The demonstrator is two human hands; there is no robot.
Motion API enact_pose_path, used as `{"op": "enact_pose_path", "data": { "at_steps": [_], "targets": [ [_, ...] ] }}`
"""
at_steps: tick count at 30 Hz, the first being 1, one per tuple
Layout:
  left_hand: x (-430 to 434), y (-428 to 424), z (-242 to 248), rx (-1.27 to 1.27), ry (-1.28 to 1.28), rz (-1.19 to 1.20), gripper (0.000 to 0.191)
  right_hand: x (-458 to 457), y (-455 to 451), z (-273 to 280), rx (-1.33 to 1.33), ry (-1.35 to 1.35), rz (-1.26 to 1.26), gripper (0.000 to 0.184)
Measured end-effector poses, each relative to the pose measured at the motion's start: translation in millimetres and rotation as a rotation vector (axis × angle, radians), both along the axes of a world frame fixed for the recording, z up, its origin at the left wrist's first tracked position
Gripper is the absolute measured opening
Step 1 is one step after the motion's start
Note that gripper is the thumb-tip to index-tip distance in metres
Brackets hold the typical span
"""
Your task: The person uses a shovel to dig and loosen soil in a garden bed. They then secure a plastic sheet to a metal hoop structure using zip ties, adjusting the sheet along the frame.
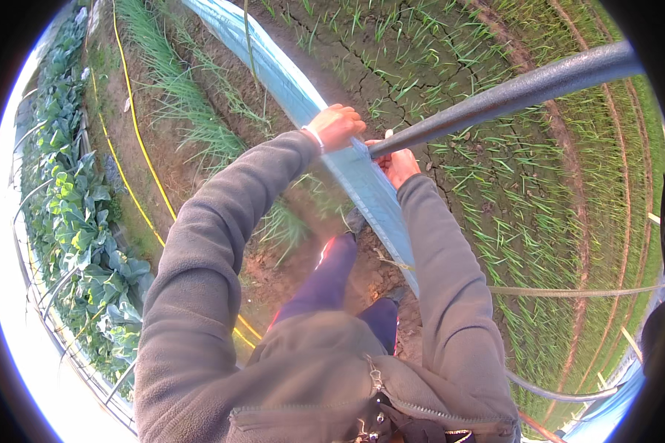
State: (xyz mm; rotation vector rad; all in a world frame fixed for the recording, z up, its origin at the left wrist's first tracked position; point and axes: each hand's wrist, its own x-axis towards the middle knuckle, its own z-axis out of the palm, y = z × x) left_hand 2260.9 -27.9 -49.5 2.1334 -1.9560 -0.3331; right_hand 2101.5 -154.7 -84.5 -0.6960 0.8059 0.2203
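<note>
A long band of bluish plastic film [288,88] runs diagonally from the top left, between my arms, to my feet. My left hand [337,128] has its fingers curled over the film's upper edge beside the lower end of a grey metal pipe [504,102]. My right hand [396,163] is just to the right, under and around that pipe end, with its thumb showing above the pipe; the pipe partly covers its fingers. The film is drawn up against the pipe end between both hands. What exactly the right fingers grip is hidden.
Leafy cabbage-like plants [83,221] line the far left, with yellow hoses [136,127] beside them. Green onion-like plants [194,99] grow left of the film. Young grassy shoots [510,221] fill the cracked soil at right. A strap [576,291] crosses at the right.
</note>
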Motion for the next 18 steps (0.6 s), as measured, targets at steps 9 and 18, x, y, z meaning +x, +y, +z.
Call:
{"op": "enact_pose_path", "data": {
  "at_steps": [9, 18],
  "targets": [
    [6.0, -14.0, 2.5, 0.087, 0.023, -0.051, 0.020, -1.1, -25.1, 64.1, -0.107, -0.133, 0.089, 0.046],
    [-6.3, -10.7, -9.0, -0.013, -0.016, 0.065, 0.004, -31.3, -40.0, 59.3, -0.340, -0.012, 0.029, 0.027]
  ]
}}
